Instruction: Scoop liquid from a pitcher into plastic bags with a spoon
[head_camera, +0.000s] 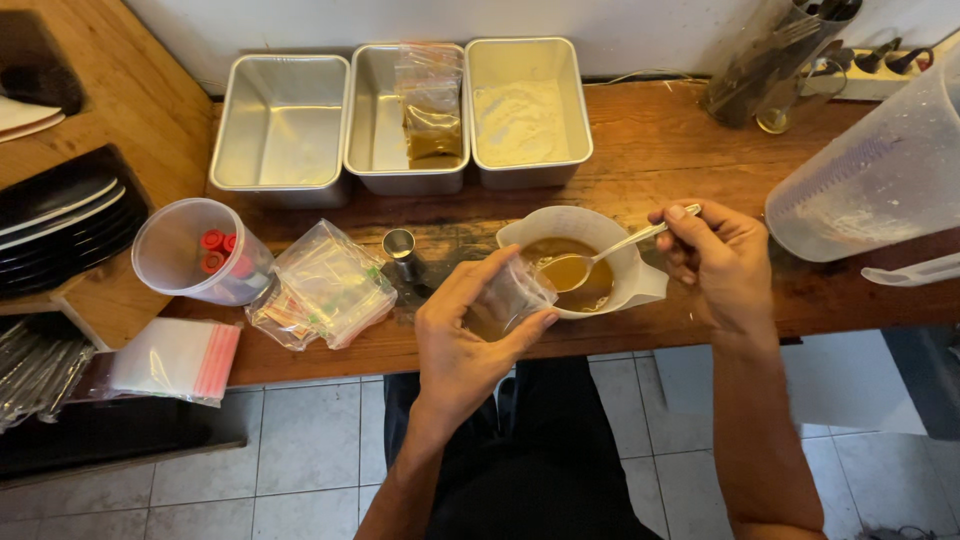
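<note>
Wooden counter (650, 150) bears 3 metal pans (281, 130).

Left hand (470, 335) grips small clear bag (510, 297), touching white jug (640, 285) of brown sauce (595, 290). Right hand (722, 262) holds spoon (600, 256) dipped in sauce. Three metal pans (285, 130) far; cup (180, 255) with red caps left.

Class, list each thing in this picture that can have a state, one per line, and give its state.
Left hand: holding a small clear bag, open.
Right hand: gripping a spoon.
Spoon: full of brown sauce.
White jug: partly full of brown sauce.
Left tray: empty.
Middle tray: holds filled bags.
Right tray: holds white powder.
</note>
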